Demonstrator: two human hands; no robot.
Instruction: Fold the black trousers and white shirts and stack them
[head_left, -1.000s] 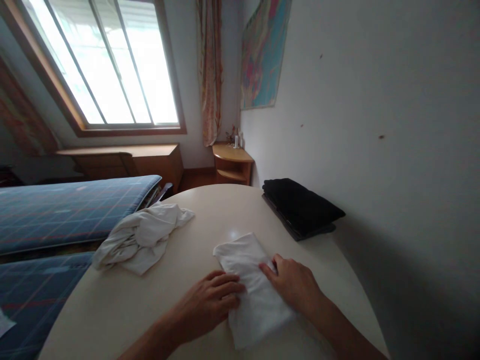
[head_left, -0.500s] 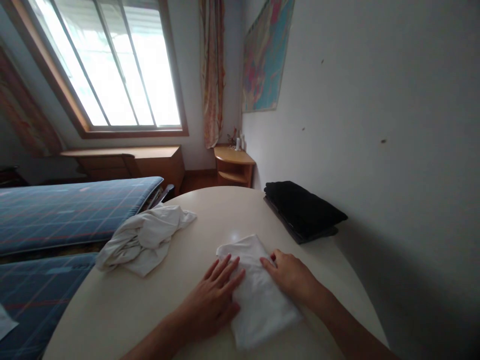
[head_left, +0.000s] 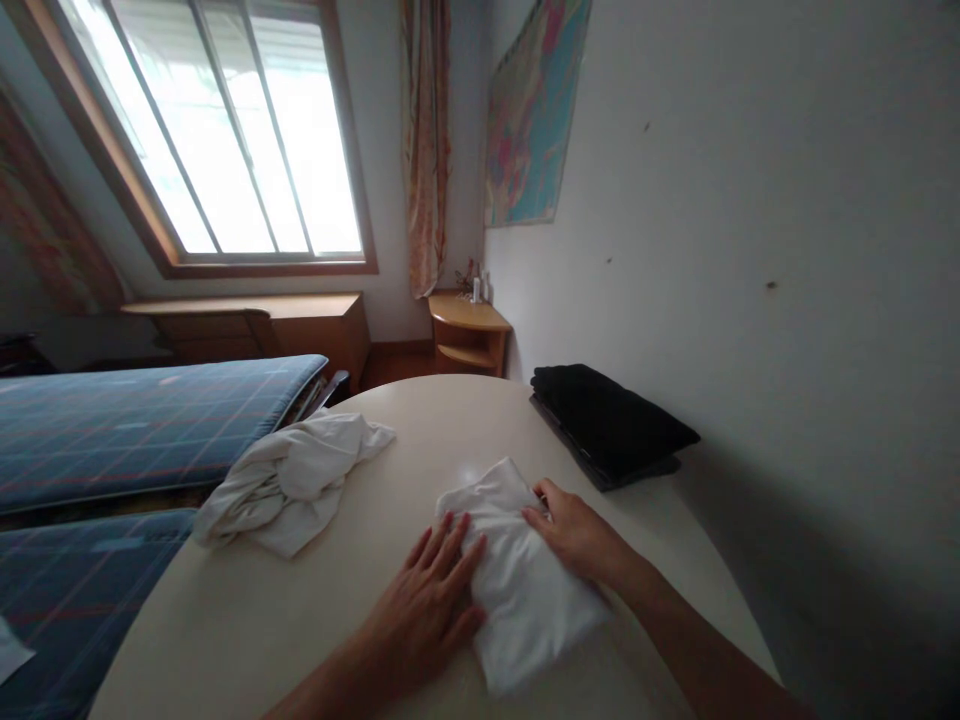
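A folded white cloth point(head_left: 529, 600), perhaps a garment, lies flat on the round cream table point(head_left: 420, 420). My left hand point(head_left: 431, 600) rests along its left edge, fingers stretched and slightly spread, the fingertips on the fabric. At the cloth's upper right edge, my right hand point(head_left: 574, 530) pinches the fabric between thumb and curled fingers. A crumpled white cloth point(head_left: 300, 480) sits at the table's left edge. Folded black cloth point(head_left: 607, 420) is stacked at the right, beyond my right hand.
A bed with a blue plaid mattress point(head_left: 150, 430) stands left of the table. The wall point(head_left: 750, 200) runs close along the right. Behind are a wooden desk point(head_left: 315, 303) and a corner shelf point(head_left: 469, 313) under a wall map point(head_left: 532, 120).
My right hand has shifted slightly up, pulling the cloth's upper right edge a little. The folded cloth now shows more creases. My left hand stays nearly in place.
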